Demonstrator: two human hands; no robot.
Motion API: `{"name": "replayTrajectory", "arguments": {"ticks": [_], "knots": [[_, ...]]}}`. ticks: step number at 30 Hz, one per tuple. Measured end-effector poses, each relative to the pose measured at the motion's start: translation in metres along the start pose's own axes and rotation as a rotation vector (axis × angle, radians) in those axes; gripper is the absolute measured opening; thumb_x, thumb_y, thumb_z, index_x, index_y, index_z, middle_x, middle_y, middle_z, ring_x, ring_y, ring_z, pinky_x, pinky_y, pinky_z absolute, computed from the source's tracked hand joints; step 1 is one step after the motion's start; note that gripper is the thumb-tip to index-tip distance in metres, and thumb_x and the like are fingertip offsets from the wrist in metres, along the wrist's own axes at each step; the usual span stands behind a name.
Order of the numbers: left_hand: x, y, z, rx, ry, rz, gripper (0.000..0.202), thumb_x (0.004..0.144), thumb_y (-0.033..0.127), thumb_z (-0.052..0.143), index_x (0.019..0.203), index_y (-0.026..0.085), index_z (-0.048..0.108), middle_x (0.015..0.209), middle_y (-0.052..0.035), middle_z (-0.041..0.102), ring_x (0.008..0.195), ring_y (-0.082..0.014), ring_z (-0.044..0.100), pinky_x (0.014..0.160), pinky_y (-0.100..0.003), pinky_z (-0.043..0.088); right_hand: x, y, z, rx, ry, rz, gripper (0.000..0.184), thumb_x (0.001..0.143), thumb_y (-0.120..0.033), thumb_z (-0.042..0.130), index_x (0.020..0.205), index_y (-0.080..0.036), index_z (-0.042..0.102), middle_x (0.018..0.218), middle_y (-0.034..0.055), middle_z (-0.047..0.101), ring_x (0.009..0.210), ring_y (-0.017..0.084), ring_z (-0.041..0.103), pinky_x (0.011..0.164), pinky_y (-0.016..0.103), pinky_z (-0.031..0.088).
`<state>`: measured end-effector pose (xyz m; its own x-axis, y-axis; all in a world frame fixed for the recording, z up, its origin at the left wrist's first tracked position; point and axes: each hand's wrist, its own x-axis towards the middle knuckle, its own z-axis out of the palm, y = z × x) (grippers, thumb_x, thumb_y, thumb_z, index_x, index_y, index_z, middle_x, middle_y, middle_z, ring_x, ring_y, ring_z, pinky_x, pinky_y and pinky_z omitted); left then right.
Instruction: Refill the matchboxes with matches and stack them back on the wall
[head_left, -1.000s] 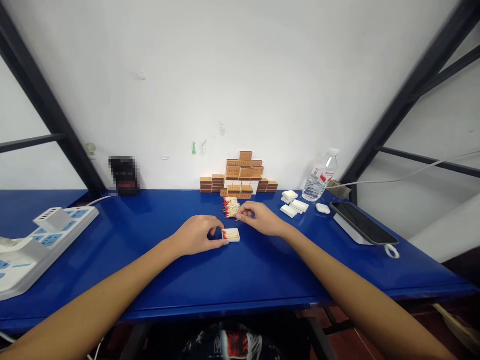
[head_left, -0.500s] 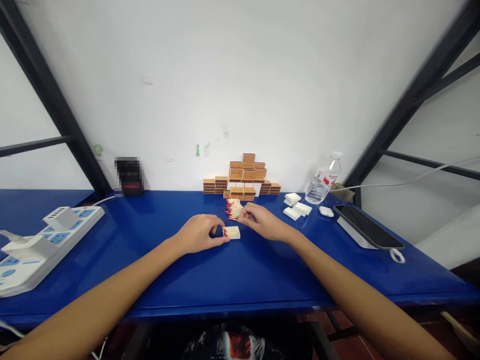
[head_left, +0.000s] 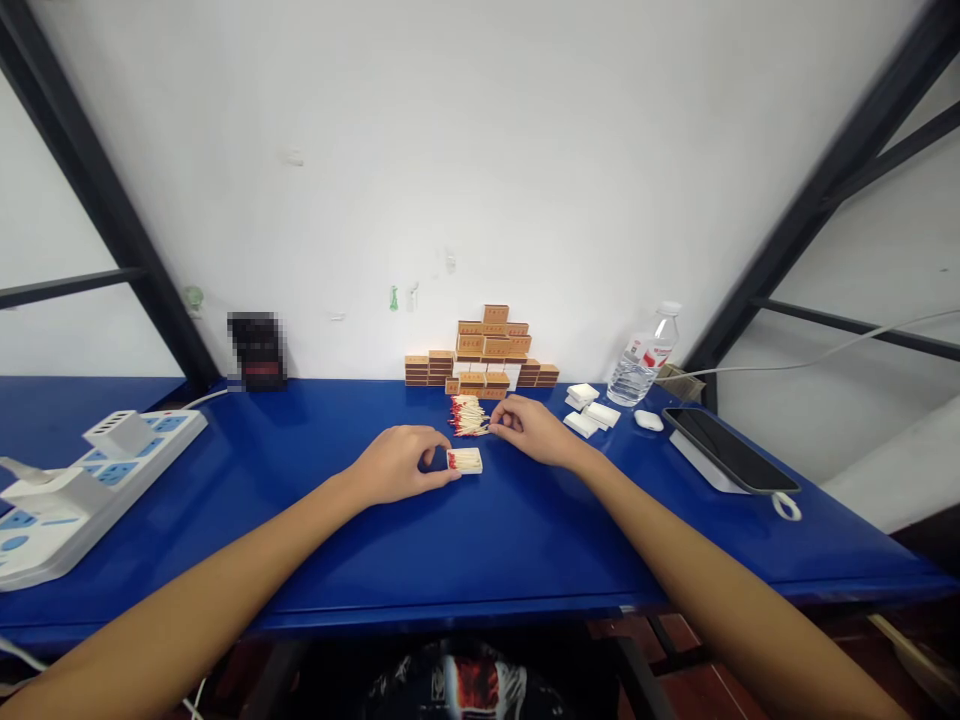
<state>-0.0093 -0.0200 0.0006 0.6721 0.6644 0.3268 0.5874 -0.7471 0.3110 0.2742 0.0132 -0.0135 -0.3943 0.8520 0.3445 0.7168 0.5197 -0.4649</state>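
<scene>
At frame centre, the left hand (head_left: 396,464) pinches a white tray (head_left: 472,471), while the right hand (head_left: 531,431), its grip unclear, meets the match pile (head_left: 468,415)

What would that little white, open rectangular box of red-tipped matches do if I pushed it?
The white box would probably slide rather than roll: it's flat-sided, on a shiny blue tabletop. It's likely light, being smaller than the left hand. The matches inside might spill if it tipped, since its top is open.
</scene>
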Motion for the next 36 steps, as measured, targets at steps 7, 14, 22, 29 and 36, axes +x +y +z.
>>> {"name": "replayTrajectory", "arguments": {"ticks": [7, 14, 22, 29, 36], "knots": [[0.0, -0.002, 0.0, 0.008, -0.016, -0.023, 0.036, 0.089, 0.053, 0.071, 0.104, 0.021, 0.074, 0.074, 0.001, 0.065, 0.065, -0.0154, 0.059, 0.059, -0.027, 0.038, -0.002, 0.006, 0.007, -0.066, -0.138, 0.009, 0.01, 0.097, -0.024, 0.062, 0.093, -0.016, 0.067, 0.094, 0.0052, 0.061, 0.081, 0.016, 0.056, 0.076, 0.029, 0.042], [0.0, -0.003, 0.002, 0.006, 0.01, -0.03, 0.039, 0.089, 0.055, 0.07, 0.107, 0.021, 0.074, 0.076, 0.0001, 0.067, 0.067, -0.0162, 0.061, 0.06, -0.027, 0.039, -0.005, 0.004, -0.001, -0.034, -0.173, -0.028, 0.013, 0.1, -0.024, 0.057, 0.092, -0.017, 0.063, 0.095, 0.0056, 0.061, 0.082, 0.017, 0.057, 0.077, 0.03, 0.044], [0.001, -0.006, 0.003, 0.025, -0.011, -0.092, 0.036, 0.089, 0.054, 0.07, 0.102, 0.022, 0.075, 0.074, 0.0002, 0.067, 0.067, -0.0168, 0.06, 0.059, -0.027, 0.036, -0.009, -0.015, -0.013, 0.027, -0.138, -0.072, 0.016, 0.102, -0.029, 0.055, 0.094, -0.018, 0.063, 0.092, 0.0054, 0.061, 0.081, 0.018, 0.057, 0.074, 0.03, 0.044], [0.0, -0.005, 0.005, 0.011, -0.006, -0.062, 0.037, 0.088, 0.054, 0.071, 0.105, 0.021, 0.074, 0.074, 0.0013, 0.066, 0.067, -0.0159, 0.059, 0.059, -0.027, 0.036, -0.012, -0.038, 0.002, 0.079, -0.18, -0.123, 0.015, 0.101, -0.029, 0.06, 0.091, -0.018, 0.063, 0.09, 0.0037, 0.061, 0.079, 0.016, 0.056, 0.071, 0.028, 0.043], [0.0, -0.002, 0.004, 0.006, -0.046, -0.019, 0.033, 0.089, 0.052, 0.071, 0.101, 0.021, 0.074, 0.071, 0.0019, 0.064, 0.063, -0.0149, 0.056, 0.058, -0.027, 0.034, -0.012, -0.045, 0.007, 0.083, -0.186, -0.138, 0.01, 0.097, -0.025, 0.064, 0.09, -0.018, 0.066, 0.085, 0.0017, 0.061, 0.074, 0.014, 0.054, 0.069, 0.026, 0.041]]}}
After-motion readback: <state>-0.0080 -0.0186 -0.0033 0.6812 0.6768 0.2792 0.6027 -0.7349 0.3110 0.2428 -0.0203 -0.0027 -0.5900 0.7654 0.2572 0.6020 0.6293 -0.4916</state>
